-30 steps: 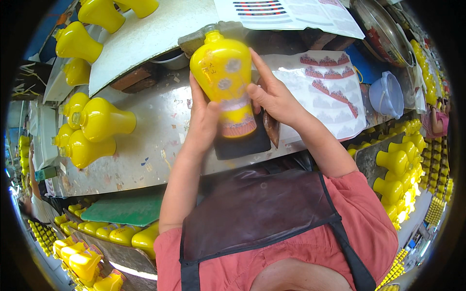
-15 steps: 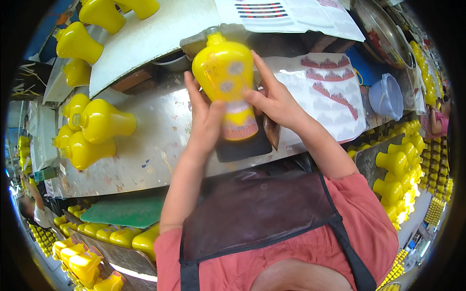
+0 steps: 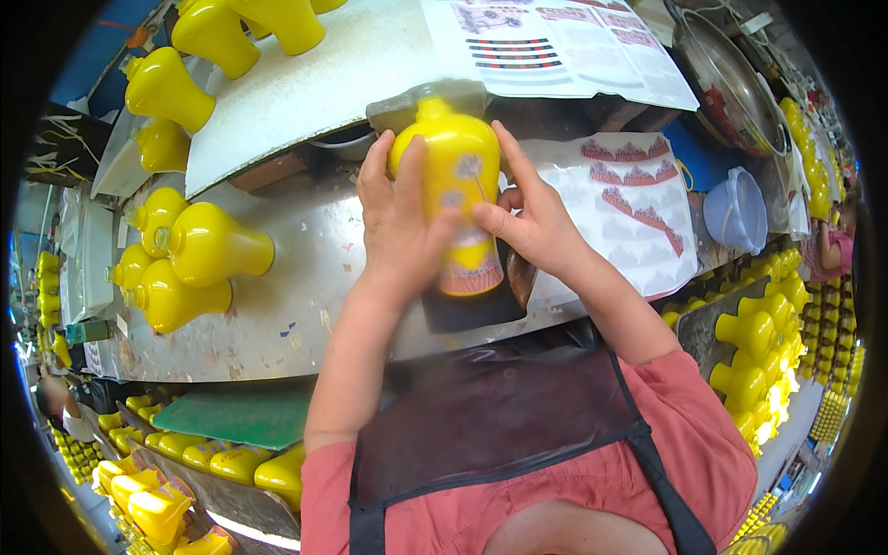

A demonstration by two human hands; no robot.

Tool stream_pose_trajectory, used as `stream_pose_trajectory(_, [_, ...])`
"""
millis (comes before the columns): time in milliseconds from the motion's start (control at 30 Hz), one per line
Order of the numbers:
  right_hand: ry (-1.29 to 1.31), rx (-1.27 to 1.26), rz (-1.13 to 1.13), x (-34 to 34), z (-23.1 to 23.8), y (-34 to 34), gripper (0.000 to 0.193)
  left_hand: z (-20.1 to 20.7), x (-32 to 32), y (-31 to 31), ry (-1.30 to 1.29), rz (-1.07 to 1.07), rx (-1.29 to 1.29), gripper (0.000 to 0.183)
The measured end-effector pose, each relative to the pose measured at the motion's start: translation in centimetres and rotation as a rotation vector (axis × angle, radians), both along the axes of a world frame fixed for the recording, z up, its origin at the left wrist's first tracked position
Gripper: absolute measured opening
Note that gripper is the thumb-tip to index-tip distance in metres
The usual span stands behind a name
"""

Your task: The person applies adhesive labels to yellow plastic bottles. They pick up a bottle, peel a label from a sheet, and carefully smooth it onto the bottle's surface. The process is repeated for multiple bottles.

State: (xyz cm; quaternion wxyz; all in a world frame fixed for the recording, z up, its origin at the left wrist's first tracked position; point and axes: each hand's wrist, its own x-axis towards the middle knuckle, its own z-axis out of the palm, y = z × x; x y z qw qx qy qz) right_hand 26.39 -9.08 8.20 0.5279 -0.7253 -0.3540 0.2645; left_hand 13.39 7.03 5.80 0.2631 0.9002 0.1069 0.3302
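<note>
A glossy yellow bottle (image 3: 453, 139) with a narrow neck and broad shoulders lies neck-away on a dark rest (image 3: 472, 314). Pale floral patches mark its front, and a reddish patterned band (image 3: 470, 277) runs round its base. My left hand (image 3: 398, 222) holds the left side, its fingers reaching over the shoulder and its thumb, slightly blurred, across the front. On the right side, my right hand (image 3: 536, 217) grips the bottle with the index finger up along the shoulder and the thumb on the front. A grey block (image 3: 387, 113) sits under the neck.
Several yellow bottles (image 3: 217, 245) lie at the table's left. Patterned decal sheets (image 3: 638, 222) lie right of my hands, with a printed sheet (image 3: 592, 55) beyond. A lilac bucket (image 3: 735, 211) stands farther right. A green board (image 3: 236, 413) and racked bottles (image 3: 754, 328) flank me.
My left hand has shifted up, its fingers and thumb now lying farther over the bottle's front. The right hand keeps nearly the same hold. The whole view has shifted slightly.
</note>
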Motion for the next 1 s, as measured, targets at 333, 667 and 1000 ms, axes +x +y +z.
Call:
stream_pose_trajectory(333, [0.091,0.031,0.014,0.4,-1.1,-0.1,0.099,0.1,0.6,-0.3,-0.049,-0.007,-0.107,0.089])
stream_pose_trajectory(667, [-0.739,0.268,0.083,2.3,3.9,0.6,0.058,0.6,0.6,-0.3,-0.068,0.009,-0.189,0.093])
stream_pose_trajectory(1000, [-1.059,0.049,0.211,2.9,5.5,3.1,0.045,-0.3,1.3,-0.3,-0.093,0.017,-0.123,0.087])
